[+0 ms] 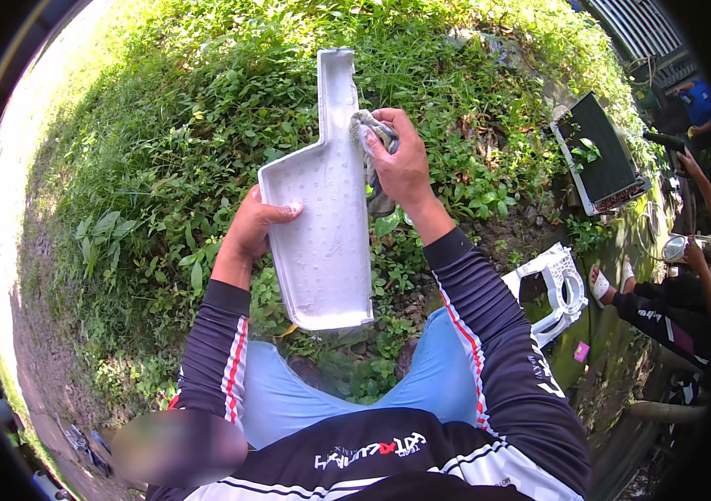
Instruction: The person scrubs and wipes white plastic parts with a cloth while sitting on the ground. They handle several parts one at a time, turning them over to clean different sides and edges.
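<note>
A white, L-shaped plastic tray-like part (322, 242) with raised edges and rows of small bumps is held up in front of me, its narrow arm pointing away. My left hand (257, 221) grips its left edge, the thumb lying over the inner face. A crumpled grey rag (372, 138), wet or soapy-looking, is pinched in my right hand (404, 163). That rag touches the right edge where the narrow arm joins the wide body. Part of the rag hangs below my right hand.
Leafy plants and grass (197, 125) cover the ground ahead. To the right stand a dark finned panel (602, 154) and a white plastic frame with a round opening (568, 288). Beyond them a person (673, 313) in sandals holds something at a metal pot (677, 247). A pink packet (581, 351) lies nearby.
</note>
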`<control>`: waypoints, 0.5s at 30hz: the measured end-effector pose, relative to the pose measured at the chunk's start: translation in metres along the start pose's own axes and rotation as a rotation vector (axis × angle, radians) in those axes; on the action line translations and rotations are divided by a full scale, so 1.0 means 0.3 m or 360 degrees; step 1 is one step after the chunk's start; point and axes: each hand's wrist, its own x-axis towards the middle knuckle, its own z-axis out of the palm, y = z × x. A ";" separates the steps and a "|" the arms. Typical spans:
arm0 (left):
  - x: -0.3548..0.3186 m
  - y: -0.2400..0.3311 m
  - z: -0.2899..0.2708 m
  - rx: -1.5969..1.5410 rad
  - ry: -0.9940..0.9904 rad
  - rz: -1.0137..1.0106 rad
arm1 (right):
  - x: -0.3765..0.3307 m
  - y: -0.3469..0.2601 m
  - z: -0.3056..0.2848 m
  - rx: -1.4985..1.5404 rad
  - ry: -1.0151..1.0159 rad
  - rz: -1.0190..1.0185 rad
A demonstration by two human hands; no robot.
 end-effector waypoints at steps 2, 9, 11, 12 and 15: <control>-0.008 0.005 0.001 0.0125 -0.0050 -0.0063 | 0.017 0.003 -0.018 -0.0009 0.0034 -0.0054; 0.013 -0.035 0.066 0.0553 -0.0061 0.0065 | -0.022 0.000 0.012 -0.0235 0.0232 -0.0025; 0.024 -0.044 0.081 0.0566 0.0104 0.0119 | -0.088 -0.004 0.063 -0.0186 0.0091 -0.0225; 0.024 -0.048 0.087 0.0616 0.0138 0.0246 | -0.112 -0.008 0.082 -0.0174 -0.0003 -0.0371; 0.003 -0.072 0.113 0.1222 0.0361 0.0421 | -0.129 -0.022 0.098 -0.0301 -0.0031 -0.0545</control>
